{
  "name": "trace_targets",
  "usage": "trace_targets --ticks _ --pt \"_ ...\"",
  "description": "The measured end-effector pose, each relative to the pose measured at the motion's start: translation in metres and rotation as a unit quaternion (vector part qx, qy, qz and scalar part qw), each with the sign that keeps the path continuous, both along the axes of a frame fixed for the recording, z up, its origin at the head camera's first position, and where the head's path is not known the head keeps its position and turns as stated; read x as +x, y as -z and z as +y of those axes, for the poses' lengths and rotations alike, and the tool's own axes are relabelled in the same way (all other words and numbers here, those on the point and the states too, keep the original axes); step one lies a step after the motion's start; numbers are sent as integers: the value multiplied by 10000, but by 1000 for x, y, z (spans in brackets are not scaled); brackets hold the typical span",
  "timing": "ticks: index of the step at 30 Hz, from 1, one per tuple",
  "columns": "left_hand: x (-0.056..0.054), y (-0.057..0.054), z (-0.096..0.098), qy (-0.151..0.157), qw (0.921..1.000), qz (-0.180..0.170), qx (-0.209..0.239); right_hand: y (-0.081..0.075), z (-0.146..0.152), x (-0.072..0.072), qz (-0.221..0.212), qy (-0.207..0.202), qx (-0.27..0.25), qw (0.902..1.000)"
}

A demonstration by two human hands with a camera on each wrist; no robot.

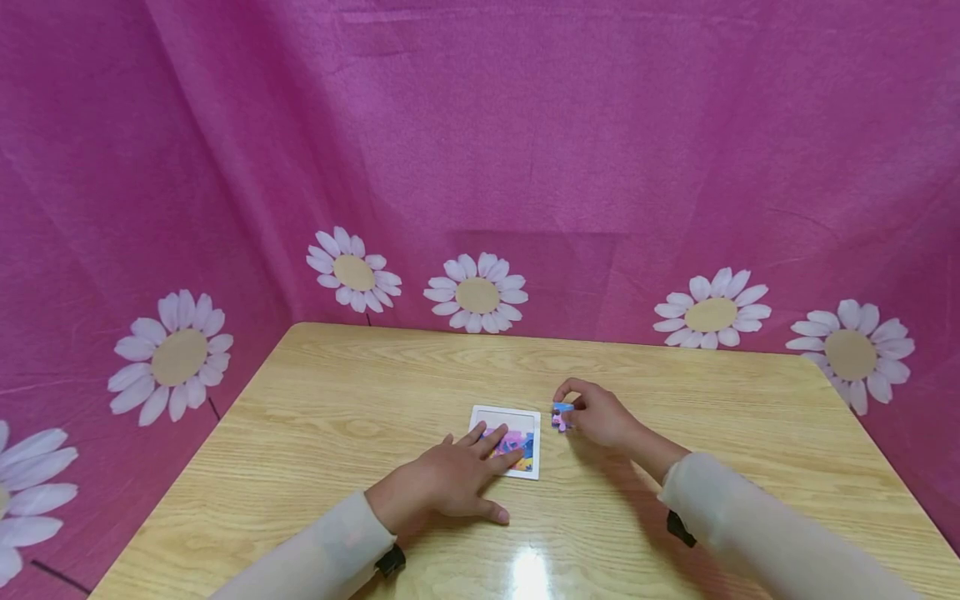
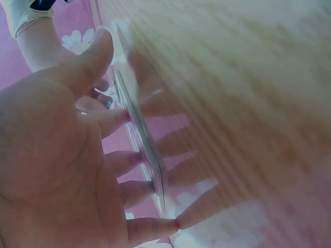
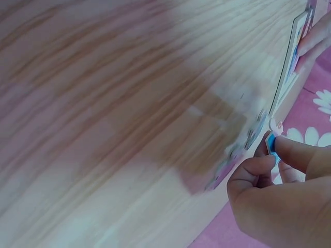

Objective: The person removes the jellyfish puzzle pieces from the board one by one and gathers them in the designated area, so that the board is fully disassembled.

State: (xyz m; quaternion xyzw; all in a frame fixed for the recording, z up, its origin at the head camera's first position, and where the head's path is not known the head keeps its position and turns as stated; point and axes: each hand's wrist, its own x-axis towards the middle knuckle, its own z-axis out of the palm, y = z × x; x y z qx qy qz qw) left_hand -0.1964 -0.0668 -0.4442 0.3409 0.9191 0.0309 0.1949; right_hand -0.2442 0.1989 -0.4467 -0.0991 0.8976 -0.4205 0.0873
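Observation:
A white-framed jigsaw tray (image 1: 537, 450) lies on the table, its lower part filled with colourful pieces (image 1: 528, 448) and its upper part bare. My left hand (image 1: 457, 479) is spread over the tray's left side, fingertips resting on the tray and pieces, thumb out on the tabletop. In the left wrist view the tray's edge (image 2: 150, 144) runs beside those straight fingers. Just right of the tray, my right hand (image 1: 600, 417) pinches a blue and pink jigsaw piece (image 1: 558, 417) between thumb and fingers. The right wrist view shows that piece (image 3: 271, 142) tilted up, partly hidden by the fingertips.
The glossy wooden table (image 1: 375, 375) reflects light near its front edge. A pink cloth (image 1: 525, 167) with large white daisies hangs behind it and along its sides. Both forearms, in pale sleeves (image 1: 315, 542), reach in from the front.

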Motion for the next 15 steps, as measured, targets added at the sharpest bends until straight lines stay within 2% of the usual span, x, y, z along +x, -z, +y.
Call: trace_targets --ticks 15 --pt "2 -2 1 -1 10000 -6 5 -5 37 4 5 31 -12 10000"
